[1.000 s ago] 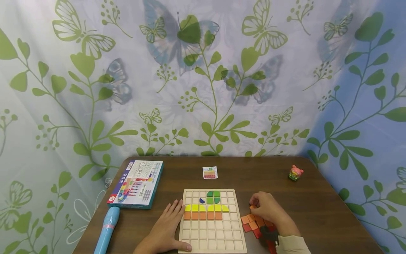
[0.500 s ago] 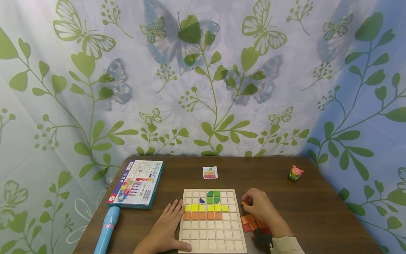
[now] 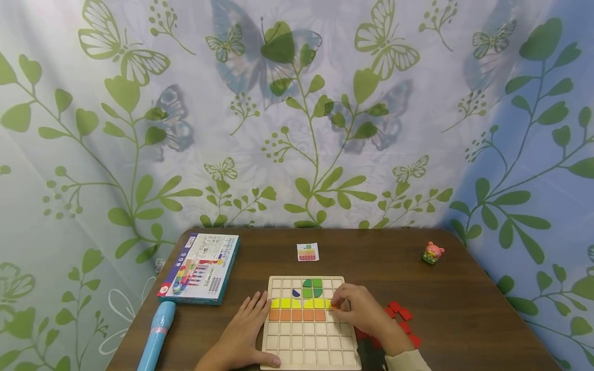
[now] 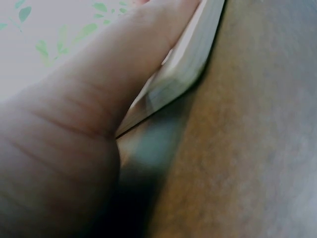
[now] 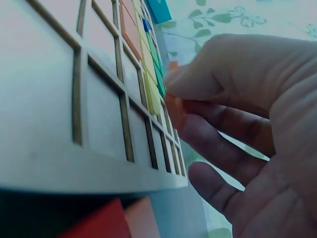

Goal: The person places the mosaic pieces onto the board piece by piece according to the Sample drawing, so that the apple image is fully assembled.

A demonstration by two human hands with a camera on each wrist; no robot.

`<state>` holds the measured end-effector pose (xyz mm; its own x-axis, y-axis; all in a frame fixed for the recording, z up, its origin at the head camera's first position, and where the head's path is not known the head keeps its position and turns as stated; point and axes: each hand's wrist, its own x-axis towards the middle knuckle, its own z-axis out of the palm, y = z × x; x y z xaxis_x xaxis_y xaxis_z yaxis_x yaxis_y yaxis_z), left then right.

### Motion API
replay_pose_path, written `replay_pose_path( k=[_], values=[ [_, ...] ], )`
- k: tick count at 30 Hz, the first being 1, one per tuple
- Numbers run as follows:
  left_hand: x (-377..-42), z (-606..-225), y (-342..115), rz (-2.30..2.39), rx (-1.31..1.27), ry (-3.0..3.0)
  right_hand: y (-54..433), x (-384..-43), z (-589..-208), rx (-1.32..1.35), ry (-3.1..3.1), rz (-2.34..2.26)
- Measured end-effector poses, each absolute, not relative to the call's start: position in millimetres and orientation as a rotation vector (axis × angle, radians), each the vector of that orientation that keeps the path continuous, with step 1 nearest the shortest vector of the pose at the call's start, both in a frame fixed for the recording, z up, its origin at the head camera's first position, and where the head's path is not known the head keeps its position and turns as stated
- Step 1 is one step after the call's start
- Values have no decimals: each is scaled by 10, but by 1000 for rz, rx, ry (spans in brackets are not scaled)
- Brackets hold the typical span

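A wooden grid board lies at the table's front. Along its left edge rests my left hand, fingers straight and thumb on the front left corner. Between thumb and fingers of my right hand I pinch an orange tile, held over the board's right side near the end of the yellow row. Set in the grid are yellow tiles, a row of orange tiles below them, green tiles and a small blue half-round piece. Red tiles lie right of the board, partly hidden by my right forearm.
A small picture card lies behind the board. On the left are a flat game box and a blue microphone. At the back right stands a small pink-headed figurine. A patterned curtain hangs behind the table.
My right hand has moved left from the loose tile pile to over the board, carrying an orange tile. More red tiles show where it was. My left hand has stayed put.
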<state>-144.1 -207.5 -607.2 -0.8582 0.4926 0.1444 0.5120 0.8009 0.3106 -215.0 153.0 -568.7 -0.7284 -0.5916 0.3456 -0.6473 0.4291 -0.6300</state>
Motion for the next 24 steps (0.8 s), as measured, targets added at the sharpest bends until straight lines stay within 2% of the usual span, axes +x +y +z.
replay_pose_path(
  k=[11, 24],
  values=[
    [-1435, -6043, -2060, -535, -819, -2932, 1467, -2172, -5721, 1348, -2505, 1151],
    [-1443, -6060, -2056, -528, -805, -2942, 1483, -2157, -5696, 1287, -2600, 1104]
  ],
)
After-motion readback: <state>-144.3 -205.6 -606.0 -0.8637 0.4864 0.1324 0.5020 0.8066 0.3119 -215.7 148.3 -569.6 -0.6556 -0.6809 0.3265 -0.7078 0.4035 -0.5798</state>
